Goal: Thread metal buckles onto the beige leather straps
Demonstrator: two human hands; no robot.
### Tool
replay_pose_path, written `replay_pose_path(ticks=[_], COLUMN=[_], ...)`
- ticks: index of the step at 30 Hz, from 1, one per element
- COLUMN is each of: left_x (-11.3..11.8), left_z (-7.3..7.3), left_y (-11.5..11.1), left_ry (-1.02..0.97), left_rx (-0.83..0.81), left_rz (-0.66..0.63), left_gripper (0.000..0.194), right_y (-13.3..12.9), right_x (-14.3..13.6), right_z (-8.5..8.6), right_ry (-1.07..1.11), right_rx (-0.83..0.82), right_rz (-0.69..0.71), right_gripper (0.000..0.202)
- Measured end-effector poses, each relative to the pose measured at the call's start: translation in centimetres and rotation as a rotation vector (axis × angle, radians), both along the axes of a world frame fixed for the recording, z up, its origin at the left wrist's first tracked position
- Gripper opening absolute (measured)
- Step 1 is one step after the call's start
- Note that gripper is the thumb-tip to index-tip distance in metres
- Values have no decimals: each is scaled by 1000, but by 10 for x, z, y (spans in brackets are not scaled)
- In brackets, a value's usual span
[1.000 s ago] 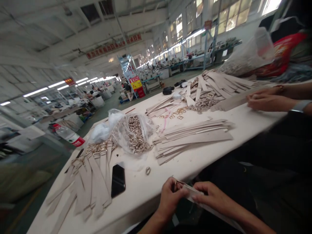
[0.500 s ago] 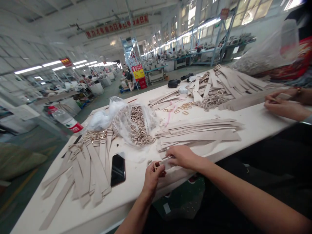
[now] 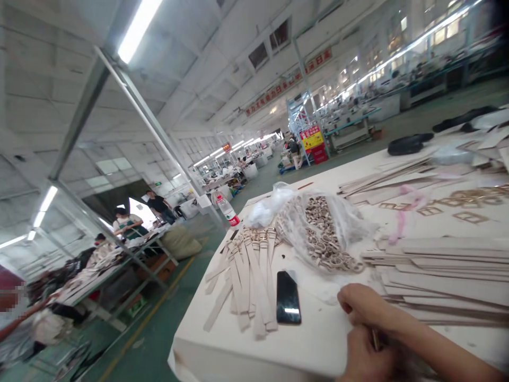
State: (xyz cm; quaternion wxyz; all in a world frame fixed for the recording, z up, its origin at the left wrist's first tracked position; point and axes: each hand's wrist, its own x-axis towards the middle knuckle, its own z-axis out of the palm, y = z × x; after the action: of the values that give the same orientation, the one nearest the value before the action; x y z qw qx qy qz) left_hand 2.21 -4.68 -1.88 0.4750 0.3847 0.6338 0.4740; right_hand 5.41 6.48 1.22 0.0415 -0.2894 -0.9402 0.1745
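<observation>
My left hand is closed at the table's front edge, blurred. A gold-coloured belt buckle shows in it, mostly hidden by the fingers. Just above it, my right hand has its fingers curled together; whatever is in them is hidden. Beyond the hands, a clear plastic bag lies open, full of small beige strap loops. Several flat beige straps are stacked to the right. On the left, straps with buckles fitted lie fanned out beside a black phone.
Loose gold buckles and a pink ribbon lie at the right on the white table. A bottle with a red cap stands at the far left edge. Other people work at a bench beyond the aisle.
The view has swung to the left, so the table sits further right. My right hand has left the strap's side and now lies over my left hand, fingers curled. The neighbour's hands are out of view.
</observation>
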Motion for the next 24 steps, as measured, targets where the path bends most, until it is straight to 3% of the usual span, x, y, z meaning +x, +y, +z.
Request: replay_pose_path(ticks=[4,7,10,14,19,24], left_x=[2,3,2,-1,-5,-2], left_z=[7,13,15,13,8,12], left_y=[0,1,1,0,-3,-8], left_ry=[-32,-81,-168,-252,-245,-229], left_rx=[17,17,10,53,147,204], left_rz=[1,36,88,79,46,61], left_gripper=[26,23,26,38,58,48], right_y=[4,7,0,-34,-68,-75], right_x=[12,38,83,128,116,105], right_z=[-2,4,4,-16,-41,-49], right_ry=[115,349,604,684,937,1106], right_rx=[37,23,-150,-430,-660,-771], right_rz=[0,-84,-193,-477,-754,-728], right_gripper=[27,26,28,41,43,40])
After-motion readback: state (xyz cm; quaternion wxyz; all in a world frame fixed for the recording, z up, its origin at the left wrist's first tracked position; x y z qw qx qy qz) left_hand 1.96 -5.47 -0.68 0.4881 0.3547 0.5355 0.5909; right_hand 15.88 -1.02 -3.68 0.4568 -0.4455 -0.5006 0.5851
